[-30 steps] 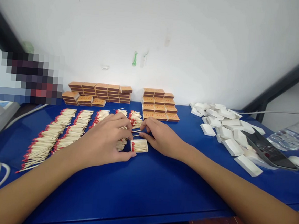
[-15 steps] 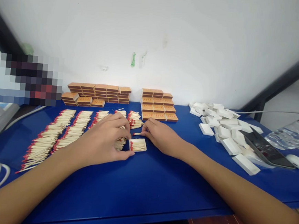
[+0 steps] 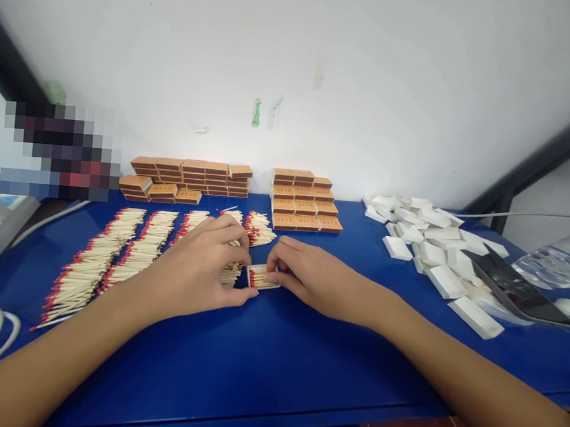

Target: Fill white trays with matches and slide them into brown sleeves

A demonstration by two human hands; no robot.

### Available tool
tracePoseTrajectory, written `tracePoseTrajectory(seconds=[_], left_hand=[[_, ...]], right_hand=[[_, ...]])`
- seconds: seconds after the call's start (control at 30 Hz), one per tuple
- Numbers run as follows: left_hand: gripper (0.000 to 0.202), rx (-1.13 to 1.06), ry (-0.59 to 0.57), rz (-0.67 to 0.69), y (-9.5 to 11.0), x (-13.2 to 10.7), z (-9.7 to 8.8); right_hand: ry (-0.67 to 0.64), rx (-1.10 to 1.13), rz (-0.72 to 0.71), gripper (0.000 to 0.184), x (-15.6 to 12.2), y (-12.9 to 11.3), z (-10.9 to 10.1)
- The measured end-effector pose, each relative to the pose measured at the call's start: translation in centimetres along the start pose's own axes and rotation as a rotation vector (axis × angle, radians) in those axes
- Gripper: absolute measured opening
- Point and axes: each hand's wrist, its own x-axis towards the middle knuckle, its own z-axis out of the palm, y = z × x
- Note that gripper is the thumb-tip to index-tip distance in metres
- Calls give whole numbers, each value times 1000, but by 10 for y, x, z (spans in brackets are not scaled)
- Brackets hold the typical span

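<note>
Your left hand (image 3: 207,253) curves wide about the tray's (image 3: 248,278) left end, seemingly to steady it. Your right hand (image 3: 317,273) is narrow over the tray's matches (image 3: 256,280); whether it holds one, I cannot tell. Match rows (image 3: 79,273) lie beside your left forearm, within easy reach; stacked matchboxes (image 3: 308,207) stand beyond both hands, likely leaving working room.

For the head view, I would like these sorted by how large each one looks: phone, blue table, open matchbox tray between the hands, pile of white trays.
1. Blue table
2. Pile of white trays
3. Phone
4. Open matchbox tray, partly covered by the right hand
</note>
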Motion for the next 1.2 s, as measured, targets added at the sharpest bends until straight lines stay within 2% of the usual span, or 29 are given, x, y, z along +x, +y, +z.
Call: tracePoseTrajectory(seconds=[0.13,0.2,0.37,0.47,0.83,1.2], left_hand=[[24,0,-2,7,0,-1,1],[24,-2,0,13,0,-1,2],[25,1,6,13,0,0,1],[26,14,2,14,0,0,0],[23,-7,-13,-15,1,-1,0],[24,-20,-12,-16,-1,-1,1]], right_hand=[[157,24,-36,6,10,16,9],[207,-30,-33,10,18,24,15],[202,-84,-20,7,29,33,25],[217,-104,-3,11,29,32,26],[232,-69,5,2,26,34,24],[181,-99,148,12,25,29,16]])
